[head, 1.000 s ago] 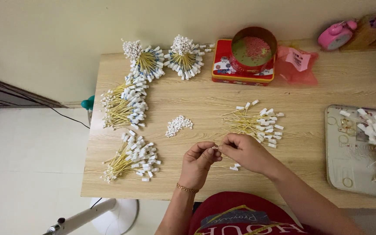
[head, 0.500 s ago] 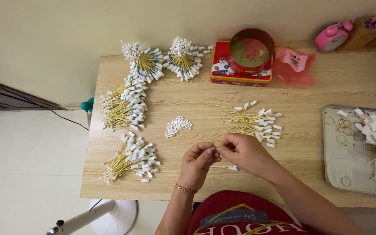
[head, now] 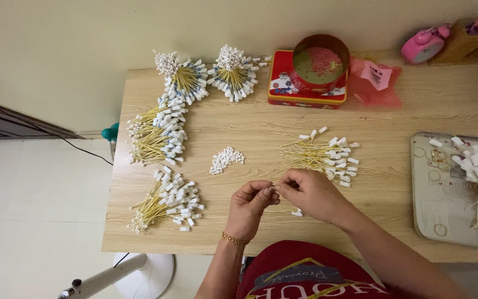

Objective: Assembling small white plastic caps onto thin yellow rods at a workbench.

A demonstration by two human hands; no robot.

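Left hand: the left hand [head: 248, 204] is nearly closed, with thumb and forefinger pinched on one small white piece at the meeting point of both hands. It holds the piece steady at the front edge of the desk [head: 416, 111].
Right hand: the right hand [head: 312, 192] is curled, its fingertips pressed against the same spot. It seems to pinch a thin yellow stick that goes into the piece, but the stick is too thin to tell for sure.
Thing in work: it sits between the two sets of fingertips, lifted a little above the desk, close to the body so the eyes can follow the fine work.
Caps: the small white pile [head: 225, 159] lies just beyond the left hand, near for easy picking.
Loose sticks: the loose heap [head: 323, 154] lies just beyond the right hand, also near.
One stray piece: a white piece [head: 297, 212] lies on the desk under the right wrist.
Bundles: tied bundles [head: 164, 200] lie in a row along the left side, well apart from the hands, so they do not mix with loose parts.
Tray: the grey tray [head: 435, 188] at right carries more sticks.
Tin: the red tin [head: 307, 83] stands at the far edge.
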